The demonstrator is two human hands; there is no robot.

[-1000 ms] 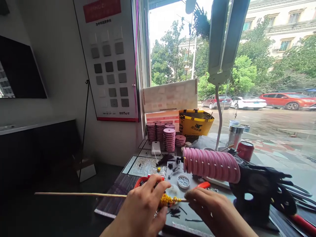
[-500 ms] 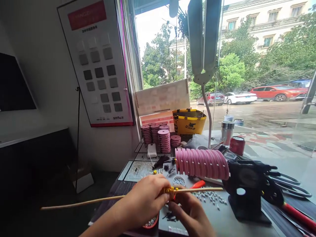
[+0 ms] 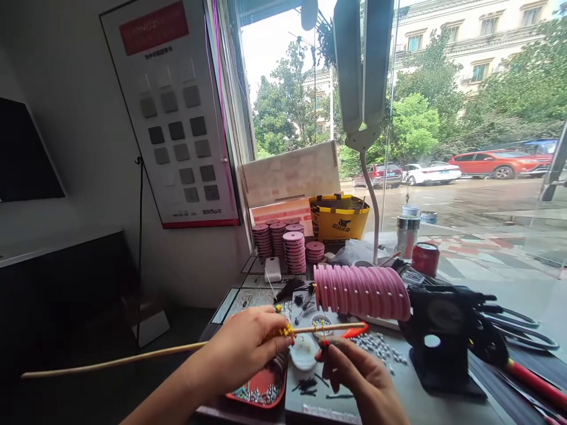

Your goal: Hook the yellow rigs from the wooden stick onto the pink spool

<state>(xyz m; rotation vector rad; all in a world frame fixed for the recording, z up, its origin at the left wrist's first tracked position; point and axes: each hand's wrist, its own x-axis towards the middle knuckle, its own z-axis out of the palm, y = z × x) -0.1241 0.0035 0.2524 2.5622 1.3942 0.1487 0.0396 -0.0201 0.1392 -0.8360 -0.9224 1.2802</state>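
My left hand (image 3: pixel 250 339) is closed around a long thin wooden stick (image 3: pixel 115 358), which runs from the lower left to the middle of the head view. Small yellow loops or bands (image 3: pixel 289 332) are bunched on the stick at my left fingertips. Farther along, a yellow loop (image 3: pixel 322 332) hangs from the stick toward my right hand (image 3: pixel 361 372). The right thumb and forefinger pinch a tiny red and dark piece (image 3: pixel 326 343) at the lower end of that loop; its kind is too small to make out.
Below my hands are a red tray (image 3: pixel 284 386) of small silver pieces and a white dish (image 3: pixel 303 354). Loose silver beads (image 3: pixel 381 348) lie right. Behind stand a roll of pink discs (image 3: pixel 361 292), a black stand (image 3: pixel 447 360), stacked pink spools (image 3: pixel 294 254) and a red can (image 3: pixel 426 260).
The stick has shifted left with my left hand. My right hand has moved right and down, away from the left, with the small red and dark piece between its fingertips.
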